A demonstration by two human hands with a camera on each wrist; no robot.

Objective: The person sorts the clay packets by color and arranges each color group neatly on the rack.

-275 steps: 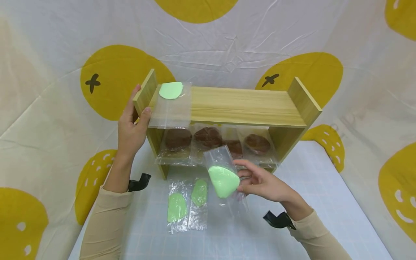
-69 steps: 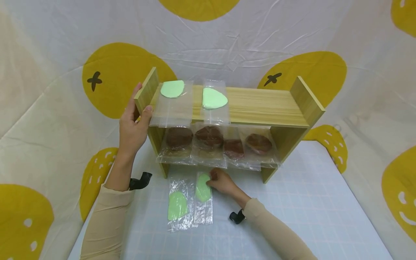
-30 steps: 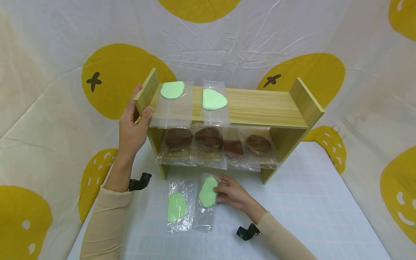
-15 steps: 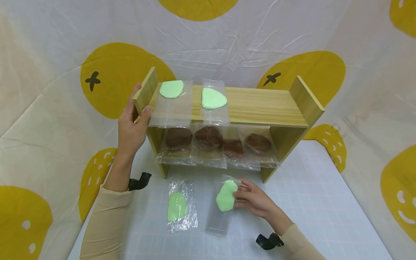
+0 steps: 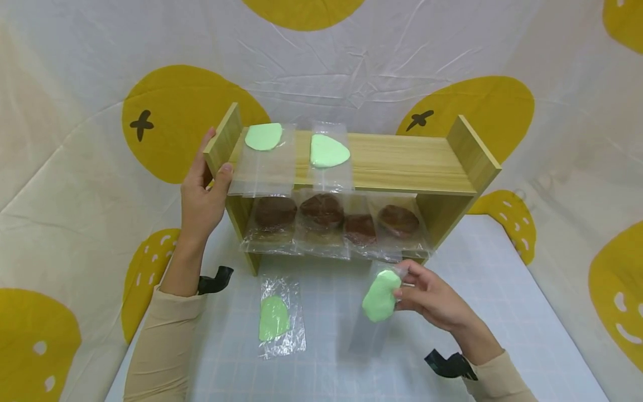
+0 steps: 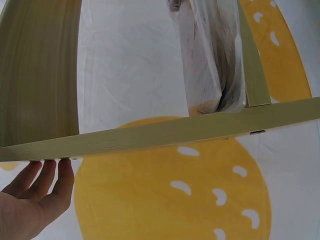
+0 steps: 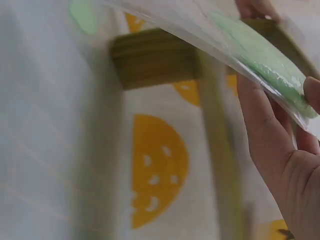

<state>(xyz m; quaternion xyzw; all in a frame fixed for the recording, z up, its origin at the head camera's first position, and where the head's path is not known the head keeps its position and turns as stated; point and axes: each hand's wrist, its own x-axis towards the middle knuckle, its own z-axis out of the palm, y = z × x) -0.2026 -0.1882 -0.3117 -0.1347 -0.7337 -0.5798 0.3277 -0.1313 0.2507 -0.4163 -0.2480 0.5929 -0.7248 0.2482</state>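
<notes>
My left hand [image 5: 202,204] grips the left side panel of a two-tier wooden shelf [image 5: 402,162]. In the left wrist view its fingertips [image 6: 64,167] meet the panel's outer face. My right hand [image 5: 437,298] pinches a clear plastic bag holding a flat, light-green, rounded piece [image 5: 380,297], raised in front of the shelf's right half. The right wrist view shows the bagged green piece [image 7: 265,55] tilted between thumb and fingers. Two similar bags lie on the top board, with a green piece [image 5: 263,137] at left and another green piece [image 5: 329,151] beside it.
Several clear bags with dark brown-red pieces, such as a round one [image 5: 321,212], line the lower tier. Another bagged green piece [image 5: 274,318] lies on the pale checked tablecloth [image 5: 311,379]. A white cloth with yellow patterns [image 5: 321,72] hangs behind.
A second green bag was set on the top board. My right hand then picked another bag from the table and carried it rightward. My left hand keeps its hold on the shelf.
</notes>
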